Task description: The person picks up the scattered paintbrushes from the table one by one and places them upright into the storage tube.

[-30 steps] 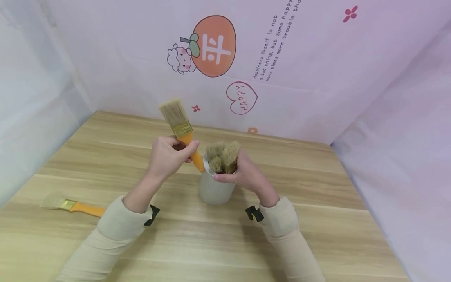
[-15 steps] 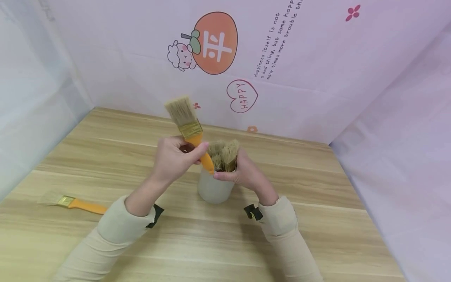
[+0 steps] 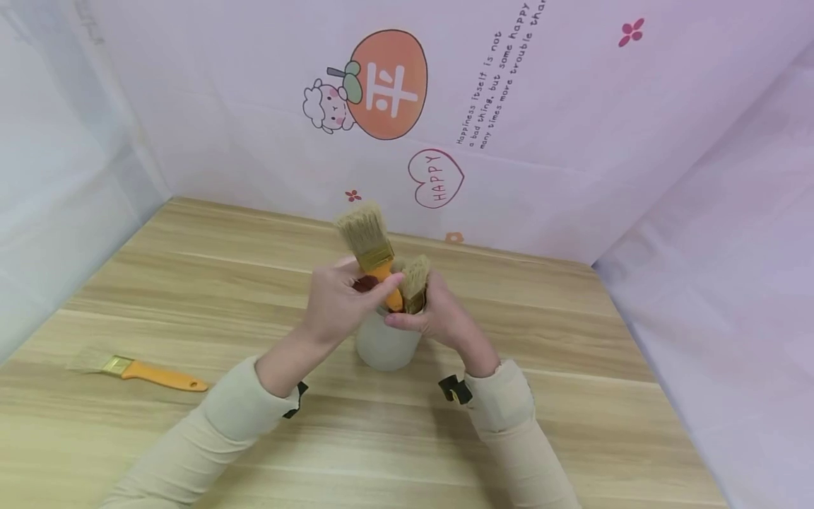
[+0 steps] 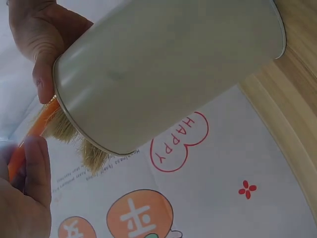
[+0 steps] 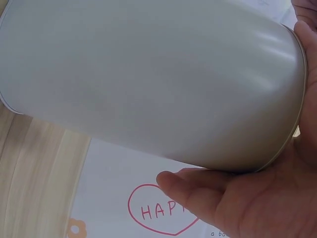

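Observation:
My left hand pinches the orange handle of a paintbrush, bristles up and leaning left. The handle's lower end is right at the mouth of a white cylindrical can. Several other brushes stand in the can with bristles up, their handles hidden inside. My right hand grips the can at its rim, thumb toward me and fingers around the far side. In the left wrist view, the orange handle reaches the can's rim beside tan bristles. The right wrist view shows my fingers along the can's side.
Another orange-handled paintbrush lies on the wood-grain table at the left, near my left sleeve. A white printed sheet forms the back wall, and pale sheets close in both sides.
My left hand has moved right and slightly down with the paintbrush, bringing its handle end over the can's mouth. The right hand keeps its hold on the can.

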